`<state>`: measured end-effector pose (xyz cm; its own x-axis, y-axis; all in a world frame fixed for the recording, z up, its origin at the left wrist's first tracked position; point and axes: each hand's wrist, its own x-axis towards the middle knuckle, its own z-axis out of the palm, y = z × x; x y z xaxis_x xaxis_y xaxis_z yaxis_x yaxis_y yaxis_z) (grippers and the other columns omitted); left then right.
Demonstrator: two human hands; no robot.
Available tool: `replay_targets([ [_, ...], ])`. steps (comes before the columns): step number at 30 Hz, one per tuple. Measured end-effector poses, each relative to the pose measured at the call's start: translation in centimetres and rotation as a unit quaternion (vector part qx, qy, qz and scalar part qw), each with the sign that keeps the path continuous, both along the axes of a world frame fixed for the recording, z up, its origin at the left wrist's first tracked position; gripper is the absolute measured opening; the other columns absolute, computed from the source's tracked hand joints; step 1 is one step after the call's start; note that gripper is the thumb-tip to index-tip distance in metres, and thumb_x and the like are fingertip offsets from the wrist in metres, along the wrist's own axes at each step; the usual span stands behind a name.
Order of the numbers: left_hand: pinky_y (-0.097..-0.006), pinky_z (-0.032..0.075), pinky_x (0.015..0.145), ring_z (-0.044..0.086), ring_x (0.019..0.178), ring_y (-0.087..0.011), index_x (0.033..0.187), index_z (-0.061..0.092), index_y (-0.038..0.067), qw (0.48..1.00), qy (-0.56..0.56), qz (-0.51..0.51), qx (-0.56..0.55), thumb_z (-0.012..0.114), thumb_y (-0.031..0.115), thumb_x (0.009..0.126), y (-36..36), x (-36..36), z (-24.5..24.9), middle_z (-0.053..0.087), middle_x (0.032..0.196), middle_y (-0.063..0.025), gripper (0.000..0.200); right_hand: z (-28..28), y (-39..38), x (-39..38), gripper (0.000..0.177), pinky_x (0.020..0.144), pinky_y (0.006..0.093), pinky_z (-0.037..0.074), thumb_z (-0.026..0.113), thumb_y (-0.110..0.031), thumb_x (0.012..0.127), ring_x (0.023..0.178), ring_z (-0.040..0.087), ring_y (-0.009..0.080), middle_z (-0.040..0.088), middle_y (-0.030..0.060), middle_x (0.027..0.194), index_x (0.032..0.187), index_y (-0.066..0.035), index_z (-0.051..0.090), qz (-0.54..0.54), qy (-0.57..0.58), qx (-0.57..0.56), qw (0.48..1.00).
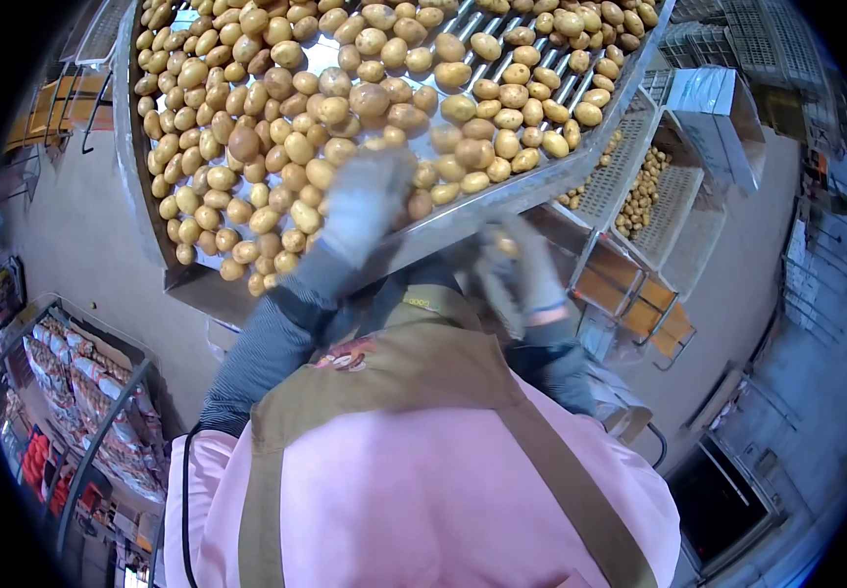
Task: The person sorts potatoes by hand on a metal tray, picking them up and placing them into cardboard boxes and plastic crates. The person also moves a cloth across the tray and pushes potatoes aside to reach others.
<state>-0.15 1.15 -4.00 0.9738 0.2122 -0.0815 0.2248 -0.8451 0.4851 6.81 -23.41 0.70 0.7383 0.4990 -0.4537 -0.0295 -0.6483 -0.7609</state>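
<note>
Many potatoes [298,148] lie spread over a metal sorting table [541,183] with a raised rim. My left hand [370,201], in a pale glove, reaches over the near rim among the potatoes; motion smears its fingers. Outside the rim and lower down is my right hand [526,269], also gloved and blurred. A yellowish potato [507,245] shows at its fingers, which look closed around it.
Plastic crates [673,201] holding potatoes stand right of the table, beside a white box [703,93] and an orange-brown metal chute [629,299]. Filled sacks [100,392] are stacked behind a rail at lower left. Rollers [575,88] show at the table's far right.
</note>
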Motion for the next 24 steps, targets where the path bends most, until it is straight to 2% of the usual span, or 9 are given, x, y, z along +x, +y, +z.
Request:
replay_targets([
  [4, -0.0432, 0.055, 0.07, 0.07, 0.083, -0.0293, 0.101, 0.068, 0.009, 0.993, -0.021, -0.027, 0.11, 0.061, 0.023, 0.089, 3.1, 3.1, -6.1, 0.072, 0.089, -0.0106, 0.019, -5.0, -20.7, 8.2, 0.041, 0.09, 0.0303, 0.053, 0.06, -0.02, 0.1, 0.105, 0.064, 0.0185, 0.063, 0.0103, 0.122, 0.135, -0.001, 0.052, -0.078, -0.152, 0.001, 0.985],
  [6, -0.0436, 0.056, 0.072, 0.071, 0.086, -0.0293, 0.103, 0.068, 0.008, 0.993, 0.062, -0.032, 0.091, 0.063, 0.024, 0.087, 2.8, 5.1, -5.9, 0.073, 0.092, -0.012, 0.024, -3.8, -24.2, 12.7, 0.043, 0.092, 0.0302, 0.052, 0.059, -0.026, 0.1, 0.106, 0.064, 0.0189, 0.065, 0.0118, 0.118, 0.135, -0.002, 0.056, -0.49, -0.011, 0.004, 0.872],
  [9, -0.0443, 0.054, 0.081, 0.068, 0.099, -0.0317, 0.112, 0.065, 0.007, 0.986, 0.16, -0.016, 0.032, 0.065, 0.03, 0.088, 2.8, 7.7, -5.7, 0.072, 0.101, -0.0149, 0.034, -5.1, -22.2, 14.7, 0.039, 0.088, 0.03, 0.054, 0.058, -0.028, 0.1, 0.104, 0.064, 0.0173, 0.067, 0.008, 0.115, 0.132, -0.004, 0.062, -0.278, -0.309, -0.076, 0.906],
  [13, -0.0451, 0.054, 0.083, 0.066, 0.098, -0.035, 0.112, 0.064, 0.006, 0.993, 0.005, 0.05, -0.104, 0.068, 0.039, 0.088, 0.5, 4.8, -3.5, 0.069, 0.099, -0.0164, 0.041, -0.6, -3.2, 5.0, 0.041, 0.087, 0.0349, 0.055, 0.042, -0.034, 0.107, 0.103, 0.067, 0.0219, 0.066, 0.0124, 0.123, 0.13, -0.003, 0.057, -0.209, 0.16, 0.157, 0.952],
  [16, -0.0479, 0.051, 0.087, 0.063, 0.101, -0.0374, 0.122, 0.063, 0.005, 0.965, 0.055, -0.118, -0.229, 0.069, 0.032, 0.089, -3.3, 1.1, 0.9, 0.066, 0.106, -0.0202, 0.043, -5.7, 0.9, -1.4, 0.042, 0.092, 0.036, 0.054, 0.055, -0.02, 0.1, 0.103, 0.064, 0.0227, 0.066, 0.0096, 0.118, 0.14, -0.006, 0.053, -0.229, 0.492, 0.421, 0.727],
  [17, -0.0476, 0.05, 0.092, 0.061, 0.108, -0.0393, 0.128, 0.06, 0.004, 0.962, -0.033, -0.144, -0.23, 0.068, 0.032, 0.091, -4.4, -0.7, 1.9, 0.064, 0.115, -0.022, 0.047, -4.3, 1.2, -2.0, 0.041, 0.09, 0.035, 0.054, 0.058, -0.015, 0.096, 0.102, 0.064, 0.0229, 0.066, 0.009, 0.117, 0.136, -0.004, 0.056, -0.064, 0.163, 0.304, 0.936],
  [19, -0.0459, 0.048, 0.098, 0.06, 0.113, -0.0392, 0.128, 0.06, 0.005, 0.96, -0.098, -0.101, -0.243, 0.069, 0.028, 0.091, -3.8, -2.7, 1.0, 0.063, 0.122, -0.0206, 0.045, -3.1, -2.0, -2.5, 0.038, 0.071, 0.0272, 0.049, 0.059, -0.016, 0.096, 0.085, 0.059, 0.0154, 0.064, 0.0067, 0.107, 0.132, -0.004, 0.058, 0.033, -0.096, 0.098, 0.99],
  [22, -0.0429, 0.05, 0.098, 0.063, 0.112, -0.0332, 0.127, 0.063, 0.008, 0.974, -0.065, 0.116, -0.184, 0.067, 0.014, 0.093, 1.1, -3.4, -0.4, 0.066, 0.122, -0.0154, 0.034, -2.8, -9.9, 1.0, 0.018, 0.04, 0.0166, 0.03, 0.06, -0.025, 0.098, 0.048, 0.043, 0.0032, 0.05, -0.005, 0.068, 0.106, -0.009, 0.064, -0.458, 0.224, 0.131, 0.85],
  [24, -0.0429, 0.049, 0.099, 0.063, 0.112, -0.0323, 0.132, 0.06, 0.009, 0.978, -0.169, 0.114, -0.036, 0.066, 0.016, 0.095, 5.5, -2.2, -1.5, 0.068, 0.12, -0.0147, 0.038, -9.4, -23.8, 3.9, 0.02, 0.045, 0.0214, 0.044, 0.062, -0.031, 0.099, 0.06, 0.055, 0.0074, 0.06, 0.0012, 0.08, 0.109, -0.014, 0.063, -0.525, 0.209, 0.124, 0.815],
])
